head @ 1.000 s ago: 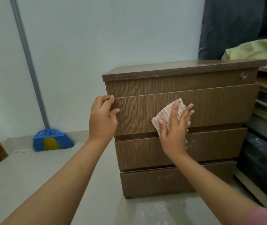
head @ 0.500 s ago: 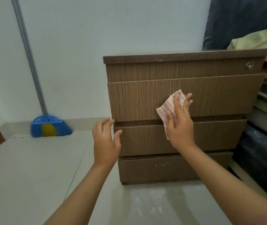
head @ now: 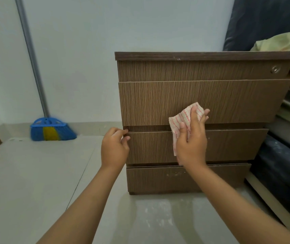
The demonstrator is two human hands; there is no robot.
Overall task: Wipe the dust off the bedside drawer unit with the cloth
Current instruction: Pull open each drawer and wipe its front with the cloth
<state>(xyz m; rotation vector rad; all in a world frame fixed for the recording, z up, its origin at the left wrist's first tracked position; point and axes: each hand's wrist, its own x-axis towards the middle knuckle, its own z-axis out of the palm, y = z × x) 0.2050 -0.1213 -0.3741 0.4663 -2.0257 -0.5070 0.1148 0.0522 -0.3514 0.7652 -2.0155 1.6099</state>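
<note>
Right hand [head: 191, 141] flat, pressing cloth [head: 184, 118] on drawer unit [head: 211, 95]; left hand [head: 114, 148] curled at drawer edge; broom [head: 51, 131] by wall.

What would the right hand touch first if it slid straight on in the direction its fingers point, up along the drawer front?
Probably only more of the second drawer front, then its top edge; the right hand presses the cloth there, nothing else ahead.

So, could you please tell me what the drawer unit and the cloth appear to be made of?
Drawer unit: probably laminated board with a matte wood-grain print; the grain is very uniform. Cloth: thin woven fabric, white with red stripes; it creases softly under the right hand.
</note>
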